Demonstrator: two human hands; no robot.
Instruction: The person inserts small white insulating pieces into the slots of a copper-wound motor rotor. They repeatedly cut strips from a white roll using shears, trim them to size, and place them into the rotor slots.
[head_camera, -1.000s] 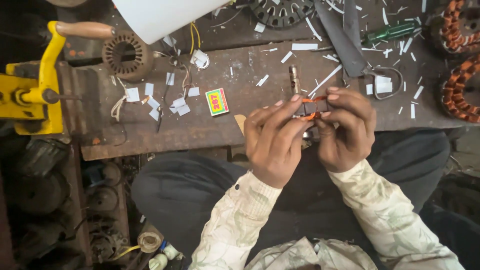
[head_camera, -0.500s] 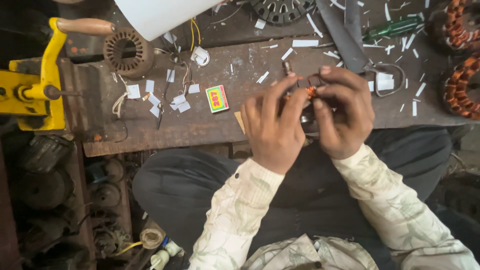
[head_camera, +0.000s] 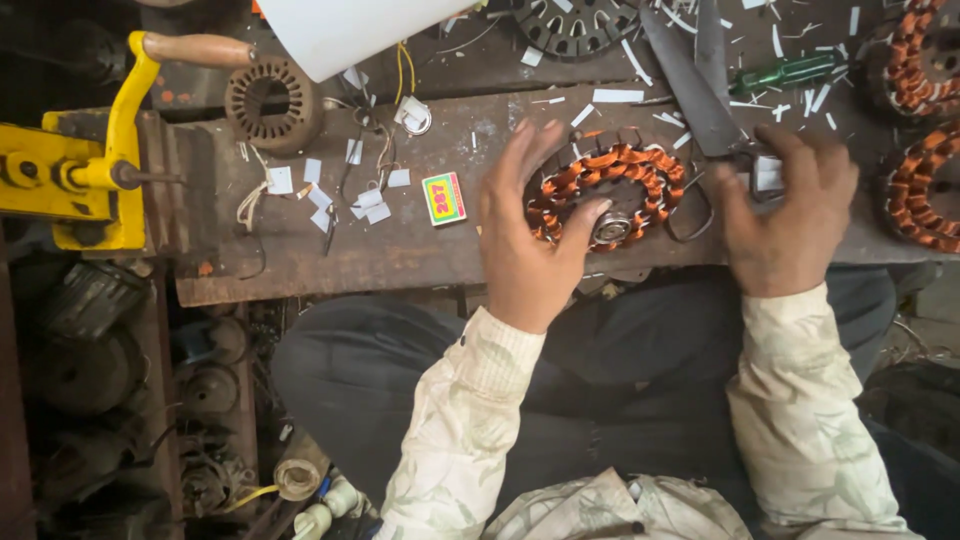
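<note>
A round stator wound with orange copper coils (head_camera: 640, 168) lies on the worn metal bench (head_camera: 400, 250), a shiny bearing at its centre. My left hand (head_camera: 530, 240) grips its left rim, fingers over the coils and thumb against the bearing. To the right of the stator, my right hand (head_camera: 785, 215) rests on the bench with fingers spread. Its fingertips lie by a small white paper slip (head_camera: 768, 175) and the dark handles of large scissors (head_camera: 690, 75). It holds nothing that I can see.
A yellow hand-crank winder (head_camera: 85, 180) with a wooden handle stands at the left, with a bare stator core (head_camera: 272, 100) beside it. A small matchbox (head_camera: 443, 198), paper slips, a green screwdriver (head_camera: 790, 72) and more wound stators (head_camera: 920, 190) lie around. Motor parts fill the floor at lower left.
My hands, held together over a small orange piece, have moved apart. The left now grips the wound stator, and the right has dropped to the bench beside it.
</note>
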